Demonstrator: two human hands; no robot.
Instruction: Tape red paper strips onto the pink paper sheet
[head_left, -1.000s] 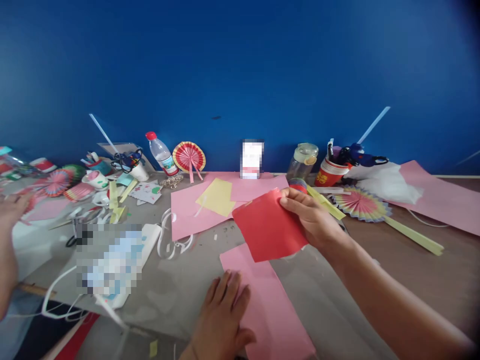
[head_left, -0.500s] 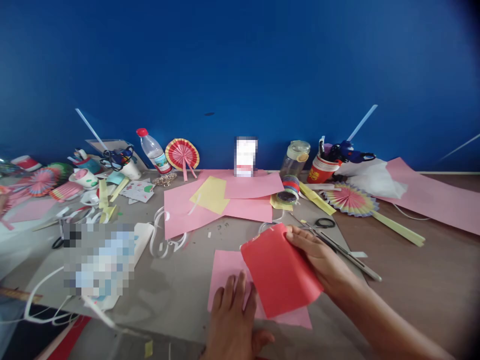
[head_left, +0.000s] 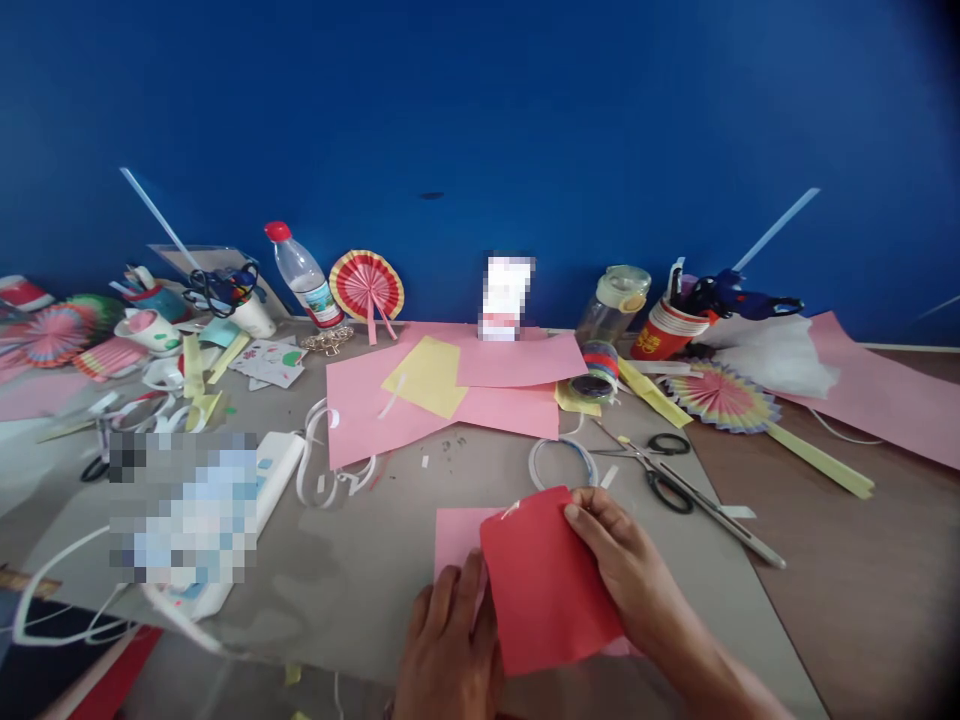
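A sheet of red paper (head_left: 547,590) is held by its upper right edge in my right hand (head_left: 626,560), thumb on top and fingers behind. A strip of clear tape seems to shine along its top left edge. Beneath it lies a pink paper sheet (head_left: 459,533), mostly covered. My left hand (head_left: 450,640) rests on the pink sheet at the red paper's left edge, fingers stretched forward; its thumb is hidden. Beyond my right hand lie scissors (head_left: 667,470) with black handles and a long metal tool (head_left: 739,530).
A white power strip (head_left: 262,490) with cables lies left. Pink sheets (head_left: 375,400) and a yellow sheet (head_left: 427,375) lie ahead, before a lit phone (head_left: 504,300). Behind stand a plastic bottle (head_left: 304,280), a drink bottle (head_left: 615,310), red cups (head_left: 664,325) and paper fans (head_left: 367,285).
My right hand has lowered the red paper nearer to me and turned it more upright. My left hand has drawn back slightly, its thumb now out of sight. The view has shifted a little.
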